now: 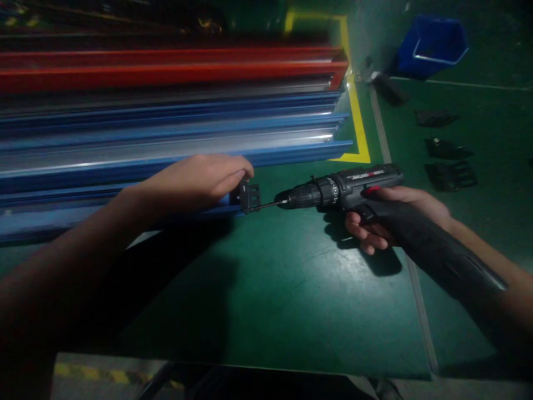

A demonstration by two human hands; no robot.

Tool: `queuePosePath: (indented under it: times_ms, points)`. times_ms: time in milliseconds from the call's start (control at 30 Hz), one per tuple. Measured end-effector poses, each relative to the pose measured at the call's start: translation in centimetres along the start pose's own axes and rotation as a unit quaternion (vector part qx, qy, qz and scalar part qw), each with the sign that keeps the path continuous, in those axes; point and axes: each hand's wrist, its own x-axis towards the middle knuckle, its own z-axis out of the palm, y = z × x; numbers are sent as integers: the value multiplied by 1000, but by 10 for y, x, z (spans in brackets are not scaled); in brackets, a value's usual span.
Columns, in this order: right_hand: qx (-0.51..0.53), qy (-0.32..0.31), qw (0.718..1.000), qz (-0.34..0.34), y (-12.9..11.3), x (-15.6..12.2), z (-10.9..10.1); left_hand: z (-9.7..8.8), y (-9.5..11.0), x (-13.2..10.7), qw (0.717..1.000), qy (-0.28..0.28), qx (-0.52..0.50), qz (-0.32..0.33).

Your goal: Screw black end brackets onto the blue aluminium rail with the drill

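My right hand is wrapped around the grip of a black cordless drill, its bit pointing left. The bit's tip meets a black slotted end cap at the end of the nearest blue profile. Over that profile end lies my left hand, fingers closed, thumb and fingertips against the top of the end cap. The underside of the left hand's grip is hidden.
Behind lie more blue profiles and red profiles. Several black end caps are scattered on the green table at the right, near a blue bin. Yellow tape marks the surface.
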Motion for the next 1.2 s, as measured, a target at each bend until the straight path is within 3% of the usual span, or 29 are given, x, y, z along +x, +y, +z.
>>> queuePosePath:
  times_ms: [300,500,800,1200]
  points:
    - [-32,31,999,-12,5,-3,2,-2,5,0,996,21,-28,76]
    - [-29,17,999,-26,9,-2,0,-4,8,2,997,1,-8,72]
    - [-34,30,999,-27,13,-6,-8,6,0,2,998,24,21,47]
    - [-68,30,996,-45,6,0,9,3,-2,-1,998,20,29,60]
